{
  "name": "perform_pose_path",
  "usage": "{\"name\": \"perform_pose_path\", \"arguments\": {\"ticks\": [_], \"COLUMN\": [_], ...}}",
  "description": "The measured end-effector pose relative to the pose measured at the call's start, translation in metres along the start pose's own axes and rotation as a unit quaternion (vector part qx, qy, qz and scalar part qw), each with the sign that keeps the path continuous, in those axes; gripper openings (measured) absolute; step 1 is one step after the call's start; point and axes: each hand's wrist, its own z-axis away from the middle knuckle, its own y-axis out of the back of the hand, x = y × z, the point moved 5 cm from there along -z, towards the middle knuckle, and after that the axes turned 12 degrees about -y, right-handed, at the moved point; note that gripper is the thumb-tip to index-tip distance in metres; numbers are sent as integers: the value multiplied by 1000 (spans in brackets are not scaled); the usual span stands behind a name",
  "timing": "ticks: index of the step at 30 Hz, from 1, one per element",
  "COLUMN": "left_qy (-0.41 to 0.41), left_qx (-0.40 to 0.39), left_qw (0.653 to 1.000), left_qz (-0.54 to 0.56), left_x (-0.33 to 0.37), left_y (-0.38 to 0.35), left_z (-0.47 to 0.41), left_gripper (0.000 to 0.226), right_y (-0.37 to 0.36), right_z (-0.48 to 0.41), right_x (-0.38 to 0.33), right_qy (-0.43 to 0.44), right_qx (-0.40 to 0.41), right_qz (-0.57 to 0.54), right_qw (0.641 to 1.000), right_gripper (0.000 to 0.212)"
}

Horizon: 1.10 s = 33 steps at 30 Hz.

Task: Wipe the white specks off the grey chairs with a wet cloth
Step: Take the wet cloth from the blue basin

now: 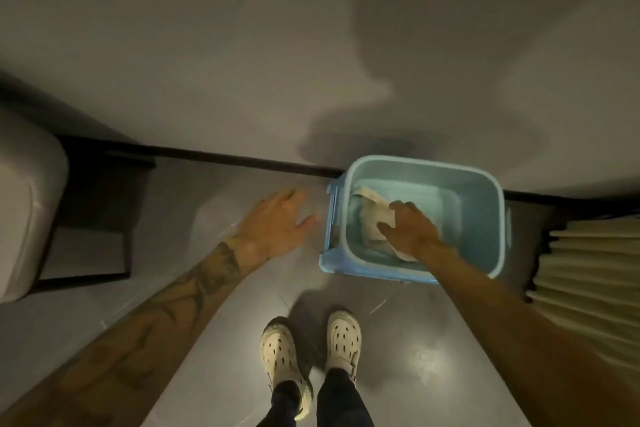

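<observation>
A light blue plastic bucket [478, 184] stands on the grey floor against the wall. Inside it lies a pale cloth [372, 215], partly in water. My right hand [412, 230] reaches down into the bucket and grips the cloth with curled fingers. My left hand [277, 220] hovers spread and relaxed over the floor, just left of the bucket, holding nothing. A grey padded chair [27, 204] on a dark frame shows at the left edge; specks on it cannot be made out.
A grey wall [242, 62] with a dark skirting strip rises right behind the bucket. A cream pleated curtain [588, 274] hangs at the right. My two feet in cream clogs [311, 354] stand on the glossy floor below the bucket.
</observation>
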Motion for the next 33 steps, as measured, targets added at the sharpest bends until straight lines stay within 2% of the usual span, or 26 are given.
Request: {"name": "perform_pose_path", "arguments": {"ticks": [4,7,11,16,22,25,29,33], "left_qy": [8,13,16,9,24,38,62,77], "left_qx": [-19,-13,-6,26,88,125,161,198], "left_qw": [1000,1000,1000,999,996,991,985,977], "left_qz": [0,20,21,29,21,-8,-28,-32], "left_x": [-22,-27,-15,25,54,41,2,-55], "left_y": [-29,-38,-17,52,155,204,252,276], "left_z": [0,5,28,84,185,246,335,429], "left_gripper": [63,64,64,56,63,67,71,70], "right_y": [-24,-33,-8,61,130,147,139,93], "right_z": [-23,-24,9,102,259,331,413,483], "right_x": [-8,-10,-11,-44,-154,-218,-300,-376], "right_qy": [-52,-52,-11,94,278,330,373,406], "right_qx": [25,32,51,93,84,86,81,80], "right_qz": [38,48,1,-4,-1,7,25,53], "right_qw": [998,997,999,991,957,940,924,909], "right_gripper": [49,38,38,29,20,19,21,22]}}
